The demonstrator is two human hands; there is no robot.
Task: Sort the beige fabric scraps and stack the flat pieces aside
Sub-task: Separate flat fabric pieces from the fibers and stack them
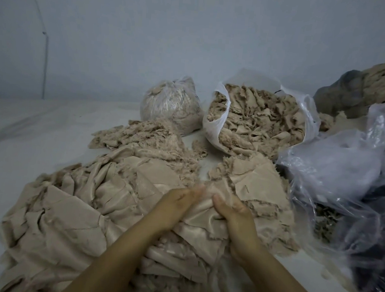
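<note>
Head view: two bare forearms reach over a white sheet-covered surface [15,132].
Left hand [177,204]: fingers curled, gripping a beige scrap [202,215] with frayed edges.
Right hand [234,216]: thumb and fingers curled into the same scrap.
Beige pile [71,207]: large, crumpled, satiny pieces at the near left.
Flatter pieces [255,180]: laid just beyond the hands.
Clear plastic bags [336,175]: crinkled, at the right edge.
Open white bag [255,123]: full of shredded scraps, farther back.
Tied bag [172,102]: beside it, no readable writing.

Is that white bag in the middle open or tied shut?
Open. The white bag has its mouth spread wide, and beige scraps show heaped inside.
</note>
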